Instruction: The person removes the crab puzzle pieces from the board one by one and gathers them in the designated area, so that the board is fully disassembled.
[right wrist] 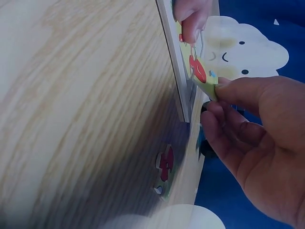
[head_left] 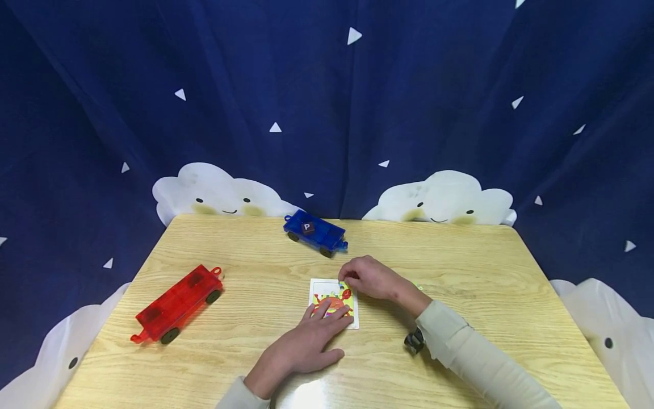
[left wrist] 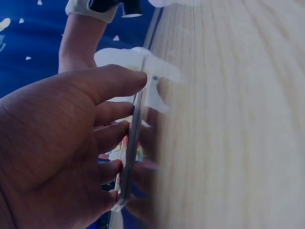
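Observation:
A small jigsaw board with a white border and a crab picture lies on the table. My left hand rests on its lower part, fingers extended and spread. At the board's upper right, my right hand pinches a yellow-green puzzle piece with a red claw on it between thumb and fingertips. In the right wrist view that piece is tilted, its inner end against the board and its outer end raised. A white, unfilled area shows at the board's upper left. Another loose puzzle piece lies on the table beside the board.
A red toy wagon stands at the left of the wooden table. Near the back edge is a blue toy wagon bearing a "P" tile. A black object sits at the right sleeve. Behind hangs a dark blue curtain.

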The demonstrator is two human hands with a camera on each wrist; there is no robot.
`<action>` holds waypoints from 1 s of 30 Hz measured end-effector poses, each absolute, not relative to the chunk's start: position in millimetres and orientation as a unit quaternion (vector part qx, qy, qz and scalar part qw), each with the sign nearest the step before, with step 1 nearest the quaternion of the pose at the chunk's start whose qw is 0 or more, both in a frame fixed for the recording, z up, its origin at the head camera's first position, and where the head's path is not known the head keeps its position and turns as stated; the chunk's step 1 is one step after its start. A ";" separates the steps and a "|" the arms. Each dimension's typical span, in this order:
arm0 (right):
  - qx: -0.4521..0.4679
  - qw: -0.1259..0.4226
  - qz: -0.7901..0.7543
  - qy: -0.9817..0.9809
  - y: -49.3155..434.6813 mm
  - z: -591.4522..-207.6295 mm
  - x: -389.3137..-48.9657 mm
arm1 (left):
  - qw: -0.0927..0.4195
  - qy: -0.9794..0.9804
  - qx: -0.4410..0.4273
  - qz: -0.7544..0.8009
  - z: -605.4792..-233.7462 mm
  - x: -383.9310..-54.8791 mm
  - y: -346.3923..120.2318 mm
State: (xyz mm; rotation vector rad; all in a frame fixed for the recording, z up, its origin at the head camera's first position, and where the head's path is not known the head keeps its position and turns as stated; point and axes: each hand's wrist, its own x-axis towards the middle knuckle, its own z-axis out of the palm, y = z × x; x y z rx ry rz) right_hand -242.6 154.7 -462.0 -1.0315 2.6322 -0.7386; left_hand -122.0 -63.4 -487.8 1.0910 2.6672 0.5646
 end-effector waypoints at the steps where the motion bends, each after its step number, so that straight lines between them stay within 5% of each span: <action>1: -0.347 0.111 -0.255 0.896 154.8 -462.0 -242.3 | 0.103 0.903 0.370 0.191 -487.9 -122.0 -63.3; 30: -0.214 0.108 -0.317 0.918 158.7 -445.0 -238.9 | 0.102 0.905 0.372 0.181 -489.4 -122.2 -61.8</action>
